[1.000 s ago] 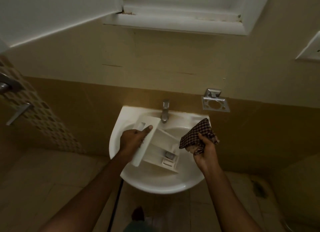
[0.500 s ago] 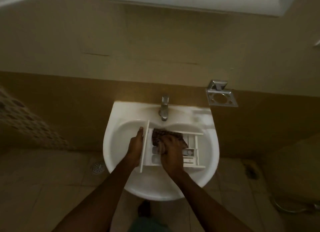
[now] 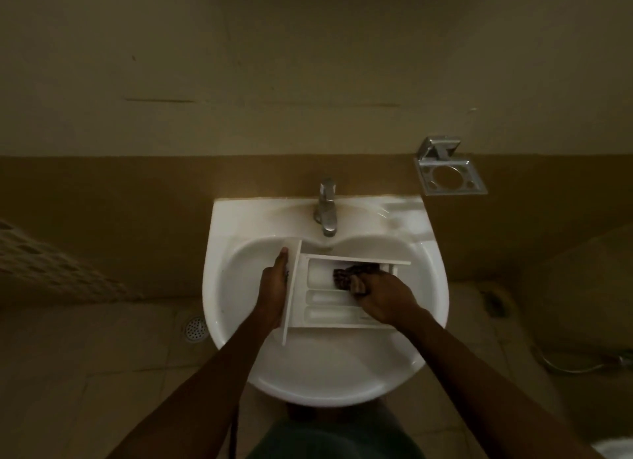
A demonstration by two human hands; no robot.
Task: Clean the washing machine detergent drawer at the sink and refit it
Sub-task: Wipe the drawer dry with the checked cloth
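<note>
Lying open-side up across the basin of the sink (image 3: pixel 239 338), the detergent drawer (image 3: pixel 329 304) is being wiped out: the right hand (image 3: pixel 383 297) is clenching a checked cloth (image 3: pixel 352 275) into the far compartment, while the left hand (image 3: pixel 274 287) is gripping the front panel to brace it. Doing this well likely means working the cloth into every corner, compartment by compartment, under the dry tap (image 3: pixel 327 212).

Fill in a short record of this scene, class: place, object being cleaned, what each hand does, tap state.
place: white wall-hung sink
object: white detergent drawer, lying over the basin
left hand: steadies the drawer's front panel
right hand: presses a checked cloth into the rear compartment
tap: no water visible
</note>
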